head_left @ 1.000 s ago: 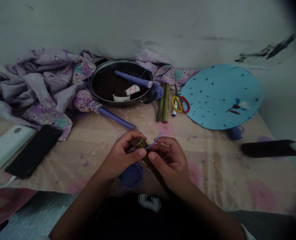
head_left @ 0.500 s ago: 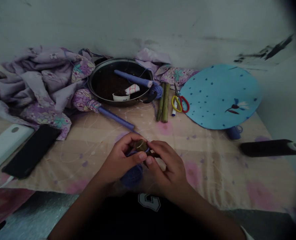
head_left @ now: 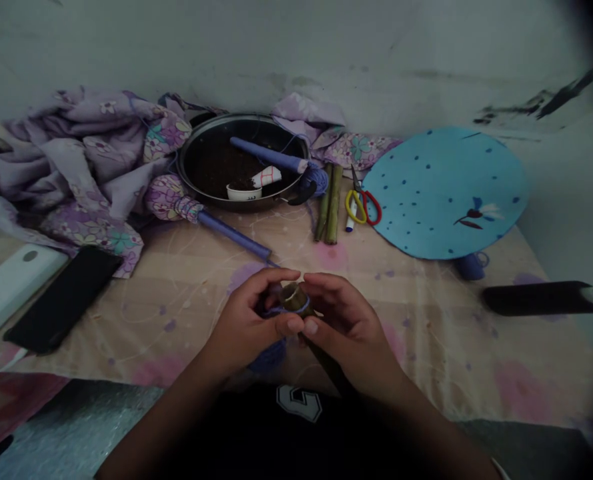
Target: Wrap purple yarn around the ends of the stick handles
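Between both hands is a hollow green stem, its cut end tilted up toward the camera. Blue-purple yarn loops around it just below the rim. My left hand closes on the stem from the left, thumb pressed near the yarn. On the other side my right hand grips it, thumb tip close to the left thumb and fingers curved behind. The lower stem runs down under the right palm toward the dark shirt. A yarn ball lies below the left hand, partly hidden.
Behind the hands stand a dark pan with brown crumbly matter, a yarn-wrapped stick, two green stems, scissors and a blue oval sheet. A phone lies left, a black object right.
The stem has tilted, so more of its end and the yarn loop shows. My right fingers have lifted and spread around it, and the hands have shifted slightly right.
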A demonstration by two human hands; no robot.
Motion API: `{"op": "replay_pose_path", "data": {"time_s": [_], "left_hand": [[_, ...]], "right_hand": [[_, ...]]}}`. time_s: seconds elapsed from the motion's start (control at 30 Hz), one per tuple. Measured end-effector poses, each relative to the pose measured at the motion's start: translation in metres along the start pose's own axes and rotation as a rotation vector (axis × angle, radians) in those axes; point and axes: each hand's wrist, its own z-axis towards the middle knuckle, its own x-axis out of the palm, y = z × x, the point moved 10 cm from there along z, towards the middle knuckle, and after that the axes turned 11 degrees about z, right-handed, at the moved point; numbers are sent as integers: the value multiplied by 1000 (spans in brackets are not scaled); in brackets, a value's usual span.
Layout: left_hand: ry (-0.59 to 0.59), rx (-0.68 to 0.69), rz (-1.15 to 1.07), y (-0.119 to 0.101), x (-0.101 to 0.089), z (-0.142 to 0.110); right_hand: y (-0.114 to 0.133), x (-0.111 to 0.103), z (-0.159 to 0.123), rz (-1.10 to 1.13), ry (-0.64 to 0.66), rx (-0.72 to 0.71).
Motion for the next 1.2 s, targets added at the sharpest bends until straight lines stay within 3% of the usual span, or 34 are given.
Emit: {"op": "replay_pose_path", "data": {"time_s": [0.17, 0.43, 0.63, 0.73, 0.97, 1.2], "left_hand": [[-75, -91, 40, 5, -6, -4], [-173, 77, 419, -25, -18, -6], [-169, 130, 564, -28, -14, -8], [-132, 46, 432, -19, -12, -6], [49, -256, -152, 19, 4, -4], [88, -285, -246, 24, 10, -5]], "right_hand": [[2, -9, -1, -2, -70, 28], [6, -11, 4, -66, -70, -4], [4, -11, 6, -81, -87, -27], [3, -11, 6, -87, -93, -40], [0, -14, 9, -137, -116, -36], [-4, -15, 9, -117, -112, -28]]}}
